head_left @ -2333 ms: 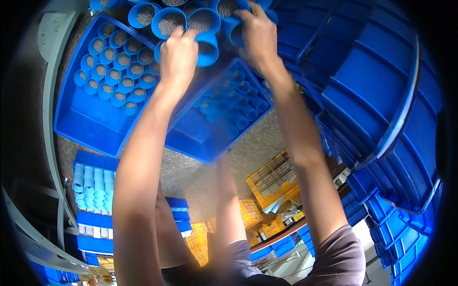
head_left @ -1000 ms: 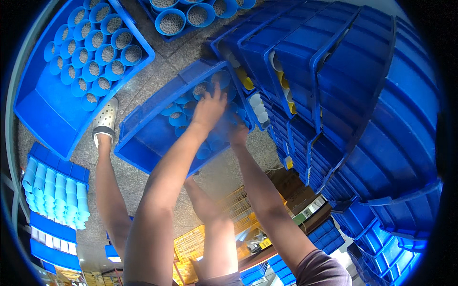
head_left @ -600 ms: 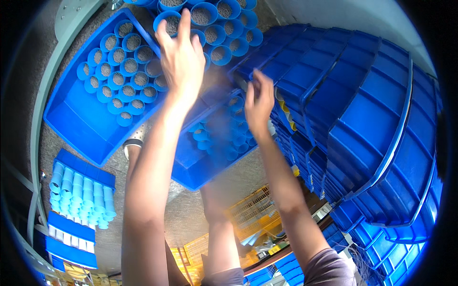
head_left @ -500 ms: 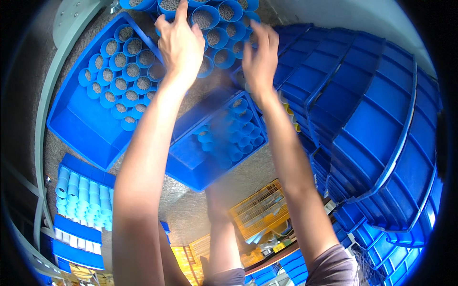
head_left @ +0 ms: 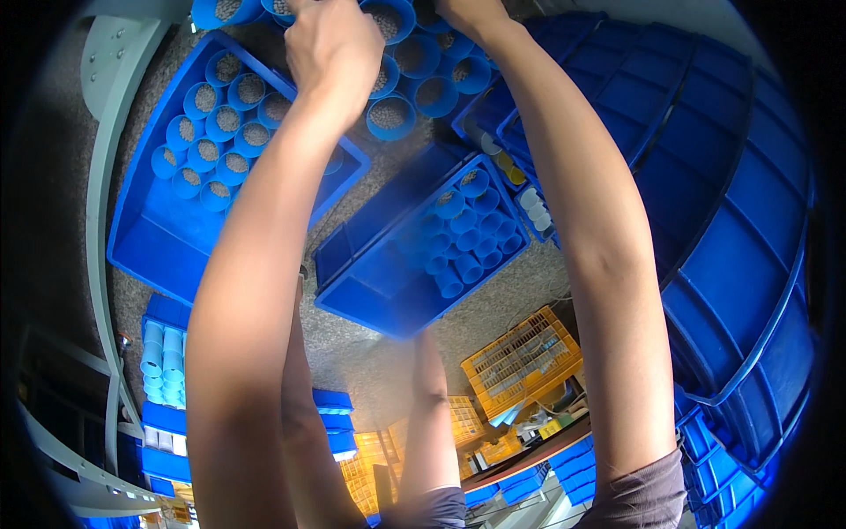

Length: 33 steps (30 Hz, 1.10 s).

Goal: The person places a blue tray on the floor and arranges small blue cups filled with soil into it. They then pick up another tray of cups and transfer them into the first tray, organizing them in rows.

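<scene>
Many blue cups (head_left: pixel 390 121) of grey pellets (head_left: pixel 386 114) stand near my left hand (head_left: pixel 335 55) and right hand (head_left: pixel 474 15); whether my fingers pinch any, I cannot tell.

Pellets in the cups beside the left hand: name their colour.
The pellets are greyish; the head view, the only one, shows them best.

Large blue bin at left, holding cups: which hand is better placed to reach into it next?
Probably the left hand: nearer the blue bin, its forearm crossing it in view; the right hand is farther across.
</scene>
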Tool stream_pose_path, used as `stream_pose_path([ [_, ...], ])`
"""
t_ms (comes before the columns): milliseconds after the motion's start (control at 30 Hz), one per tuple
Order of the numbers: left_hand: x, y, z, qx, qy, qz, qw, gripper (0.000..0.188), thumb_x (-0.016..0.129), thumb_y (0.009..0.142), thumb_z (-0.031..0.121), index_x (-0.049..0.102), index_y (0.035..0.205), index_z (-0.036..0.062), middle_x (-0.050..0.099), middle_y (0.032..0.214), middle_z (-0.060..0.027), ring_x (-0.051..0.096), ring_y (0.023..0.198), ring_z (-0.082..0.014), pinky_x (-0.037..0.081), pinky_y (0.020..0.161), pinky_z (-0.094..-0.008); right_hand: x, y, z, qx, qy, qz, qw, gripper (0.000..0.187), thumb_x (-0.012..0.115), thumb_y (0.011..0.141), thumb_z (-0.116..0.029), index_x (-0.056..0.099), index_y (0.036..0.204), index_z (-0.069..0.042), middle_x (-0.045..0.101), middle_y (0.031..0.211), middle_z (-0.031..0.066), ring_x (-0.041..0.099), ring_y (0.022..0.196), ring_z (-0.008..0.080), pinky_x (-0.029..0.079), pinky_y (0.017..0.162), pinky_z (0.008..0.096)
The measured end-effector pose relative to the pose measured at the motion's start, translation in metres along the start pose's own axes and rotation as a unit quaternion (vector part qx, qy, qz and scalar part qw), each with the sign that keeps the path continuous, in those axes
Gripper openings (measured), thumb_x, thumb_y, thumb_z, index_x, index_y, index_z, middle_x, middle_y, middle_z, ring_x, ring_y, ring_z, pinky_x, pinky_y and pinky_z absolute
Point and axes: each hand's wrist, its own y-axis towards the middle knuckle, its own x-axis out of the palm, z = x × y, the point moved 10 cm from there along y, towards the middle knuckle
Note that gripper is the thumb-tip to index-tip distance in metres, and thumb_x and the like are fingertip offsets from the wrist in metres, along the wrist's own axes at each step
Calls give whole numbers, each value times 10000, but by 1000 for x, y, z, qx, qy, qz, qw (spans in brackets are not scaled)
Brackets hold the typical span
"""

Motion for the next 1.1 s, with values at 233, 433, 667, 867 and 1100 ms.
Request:
stream_pose_path([
  [233, 40, 36, -16, 48, 6, 22, 999, 284, 425, 929, 62, 659, 846, -77, 646, 985, -342, 644, 952, -486, 524, 778, -546, -21, -22, -5, 31, 23, 57, 998, 256, 512, 838, 11, 742, 935, -47, 636, 1143, 263, 668, 959, 428, 548, 826, 486],
  [433, -23, -16, 11, 198, 13, 15, 980, 232, 614, 757, -24, 724, 961, -16, 671, 895, -268, 662, 891, -425, 526, 809, -491, -106, -120, -54, 7, 72, 176, 982, 262, 529, 849, 11, 704, 1033, -48, 648, 1160, 176, 667, 952, 406, 545, 822, 454],
  [667, -101, -186, 6, 156, -8, -150, 976, 330, 727, 766, -10, 712, 1065, 128, 627, 1033, -175, 677, 780, -367, 557, 639, -420, -114, -342, -83, 243, 201, 5, 949, 468, 592, 710, 165, 730, 1109, -38, 634, 1157, 212, 645, 1068, 363, 520, 922, 391],
  [867, -5, -345, -40, 56, 73, -468, 879, 235, 647, 798, -2, 723, 1016, 46, 642, 1078, -284, 702, 771, -397, 593, 675, -448, -3, -546, -73, 463, 192, -200, 842, 259, 710, 820, -43, 749, 1075, -49, 686, 1057, 247, 675, 969, 406, 545, 829, 428],
  [1100, 128, -397, -51, 206, 51, -393, 895, 199, 658, 755, -6, 690, 951, -16, 625, 1065, -284, 714, 723, -357, 602, 627, -411, 85, -598, -49, 487, 153, -117, 852, 312, 658, 878, -86, 702, 1186, -56, 628, 1192, 261, 633, 1066, 400, 513, 905, 449],
])
